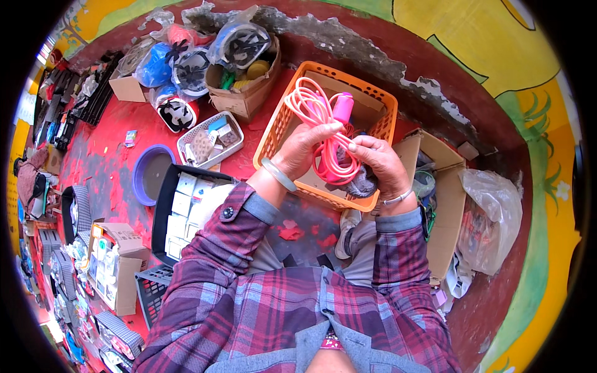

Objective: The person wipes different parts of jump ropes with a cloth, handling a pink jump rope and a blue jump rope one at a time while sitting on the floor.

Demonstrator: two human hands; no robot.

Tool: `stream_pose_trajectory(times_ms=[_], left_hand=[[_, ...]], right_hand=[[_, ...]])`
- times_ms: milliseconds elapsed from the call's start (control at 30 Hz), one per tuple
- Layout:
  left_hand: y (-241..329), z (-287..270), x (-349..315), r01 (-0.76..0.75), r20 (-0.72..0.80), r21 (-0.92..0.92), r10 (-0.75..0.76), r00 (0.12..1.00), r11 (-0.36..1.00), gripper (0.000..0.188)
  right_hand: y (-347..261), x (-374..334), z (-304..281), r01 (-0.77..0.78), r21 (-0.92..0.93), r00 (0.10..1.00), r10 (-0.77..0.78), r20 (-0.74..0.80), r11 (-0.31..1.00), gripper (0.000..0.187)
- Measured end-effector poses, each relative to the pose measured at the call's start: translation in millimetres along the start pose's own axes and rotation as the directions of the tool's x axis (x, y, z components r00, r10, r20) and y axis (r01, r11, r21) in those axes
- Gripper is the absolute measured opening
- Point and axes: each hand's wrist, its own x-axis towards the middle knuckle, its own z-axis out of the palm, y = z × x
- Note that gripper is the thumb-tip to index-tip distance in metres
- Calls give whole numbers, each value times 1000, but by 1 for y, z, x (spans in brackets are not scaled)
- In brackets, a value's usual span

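Observation:
A coiled pink jump rope [339, 163] with bright pink handles [342, 108] is held up between my hands. My left hand [303, 149] wraps round the coil from the left, its thumb lying across the strands. From the right, my right hand [379, 163] pinches the strands near the middle of the coil. Beneath them stands an orange slotted plastic basket [390, 112] with cardboard inside. A dark grey, fuzzy-looking bundle [362, 184] shows under the rope by my right hand; its kind I cannot make out.
Bagged helmets [239, 46] and a cardboard box [244, 99] stand back left. Nearer are a white basket [233, 144] of small items, a purple basin [149, 186] and a black bin [163, 230] of white boxes. An open carton [449, 230] and plastic bag [494, 217] flank my right.

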Motion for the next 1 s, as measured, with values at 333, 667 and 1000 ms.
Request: stream_pose_trajectory(times_ms=[333,667,1000], left_hand=[[1,-6,-2,-8,75,-47,12,997,999,21],[4,-10,2,-181,-104,-290,157,982,940,14],[2,-5,-1,3,-15,71,-1,1000,997,32]], right_hand=[[-5,-5,-14,66,8,996,-66,53,998,15],[-6,-4,-16,6,99,996,-15,88,995,15],[1,1,-12,57,-165,994,-41,99,985,18]])
